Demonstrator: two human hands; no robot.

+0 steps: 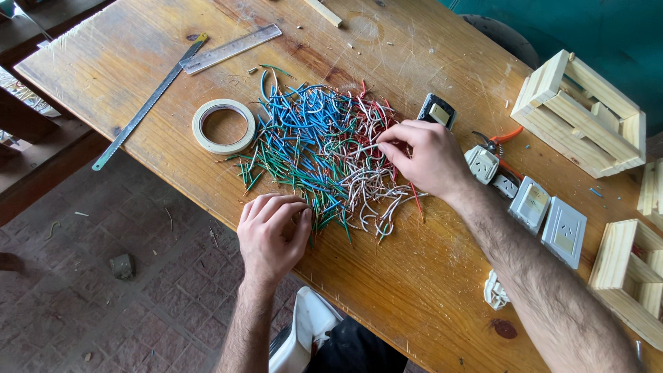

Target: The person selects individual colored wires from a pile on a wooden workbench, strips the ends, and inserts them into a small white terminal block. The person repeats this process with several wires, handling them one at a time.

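Note:
A heap of short cut wires [324, 145], blue, green, white and red, lies spread in the middle of a worn wooden table [414, 276]. My left hand [271, 235] rests at the near edge of the heap with its fingers curled onto green and blue wire pieces. My right hand [423, 157] sits on the right side of the heap, its fingertips pinching white and red wires.
A roll of masking tape [223, 125] lies left of the heap; a hacksaw blade [148, 102] and a metal ruler [230, 48] lie farther left. Wall switches and sockets [545, 214], orange-handled cutters [498, 141] and small wooden crates [580, 114] sit to the right.

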